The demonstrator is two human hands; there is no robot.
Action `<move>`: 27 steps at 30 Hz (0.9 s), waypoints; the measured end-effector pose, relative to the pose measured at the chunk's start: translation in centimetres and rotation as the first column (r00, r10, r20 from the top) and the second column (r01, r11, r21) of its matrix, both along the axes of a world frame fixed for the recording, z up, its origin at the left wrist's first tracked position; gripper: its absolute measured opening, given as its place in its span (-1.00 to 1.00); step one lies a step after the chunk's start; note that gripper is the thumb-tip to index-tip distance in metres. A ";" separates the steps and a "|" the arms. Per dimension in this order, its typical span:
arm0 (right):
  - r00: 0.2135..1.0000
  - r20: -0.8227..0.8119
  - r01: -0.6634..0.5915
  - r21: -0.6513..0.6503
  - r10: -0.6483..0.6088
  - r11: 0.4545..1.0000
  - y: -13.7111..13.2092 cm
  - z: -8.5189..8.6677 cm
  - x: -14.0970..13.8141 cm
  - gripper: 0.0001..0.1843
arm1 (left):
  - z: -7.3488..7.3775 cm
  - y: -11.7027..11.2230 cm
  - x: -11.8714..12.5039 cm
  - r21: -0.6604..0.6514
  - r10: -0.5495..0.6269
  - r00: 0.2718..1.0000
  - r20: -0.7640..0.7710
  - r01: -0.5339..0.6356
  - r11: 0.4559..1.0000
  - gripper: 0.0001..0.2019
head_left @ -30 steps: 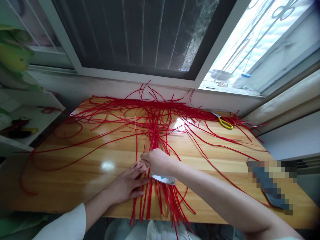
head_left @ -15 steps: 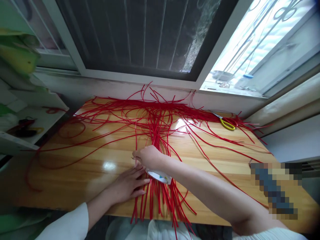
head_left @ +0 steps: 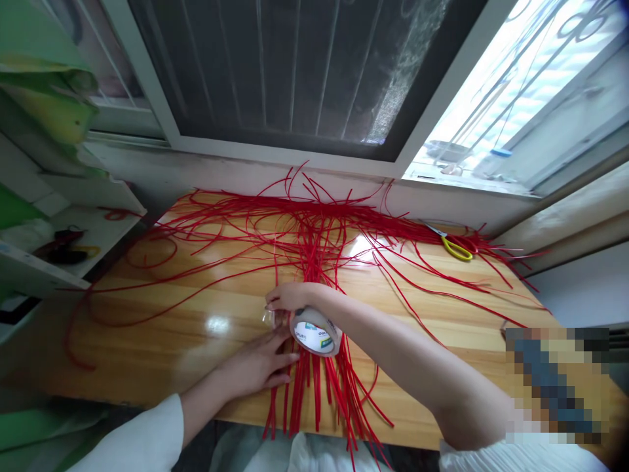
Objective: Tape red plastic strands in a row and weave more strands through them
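Many long red strips [head_left: 314,249] lie spread over a wooden table [head_left: 162,328], gathered into a bundle near the front edge. My left hand [head_left: 255,364] lies flat with fingers stretched on the table and the bundle's left side. My right hand [head_left: 289,296] is closed in a pinch on the clear end of a roll of tape [head_left: 315,331], which hangs tilted just above the strips.
Yellow-handled scissors [head_left: 455,248] lie at the table's far right among the strips. A white shelf [head_left: 59,255] with small items stands at the left. A window frame [head_left: 275,151] runs behind the table. A blurred object [head_left: 555,373] rests at the right front.
My right hand has lifted and shifted slightly left, raising the tape roll off the strips and tilting it up. My left hand has stayed pressed flat.
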State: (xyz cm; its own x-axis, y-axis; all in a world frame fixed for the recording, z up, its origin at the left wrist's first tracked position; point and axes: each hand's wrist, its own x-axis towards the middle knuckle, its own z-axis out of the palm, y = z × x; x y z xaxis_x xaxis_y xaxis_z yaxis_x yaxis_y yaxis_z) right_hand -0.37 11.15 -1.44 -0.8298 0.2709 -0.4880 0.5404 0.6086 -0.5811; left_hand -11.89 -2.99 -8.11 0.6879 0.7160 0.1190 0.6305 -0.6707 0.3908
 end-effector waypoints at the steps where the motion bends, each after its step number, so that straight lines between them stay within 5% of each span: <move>1: 1.000 0.007 0.008 0.001 -0.008 1.000 0.2 -0.3 0.2 -0.81 | 0.2 0.0 0.1 0.004 0.000 1.000 -0.015 0.000 1.000 -0.68; 8: 0.999 -0.027 0.023 -0.048 -0.024 0.999 0.8 -2.1 1.8 -0.78 | -1.2 -1.9 1.8 0.066 0.156 0.985 -0.078 -0.151 0.986 -0.59; 14: 0.997 -0.069 -0.022 0.008 0.022 1.000 0.5 -2.7 1.6 -0.80 | -3.6 -4.3 2.9 0.118 0.292 0.954 0.063 -0.297 0.947 -0.58; 27: 0.987 0.077 -0.151 0.121 0.143 0.981 -2.6 0.4 2.0 -0.77 | -4.4 -4.5 2.7 0.039 0.291 0.953 0.081 -0.295 0.955 -0.52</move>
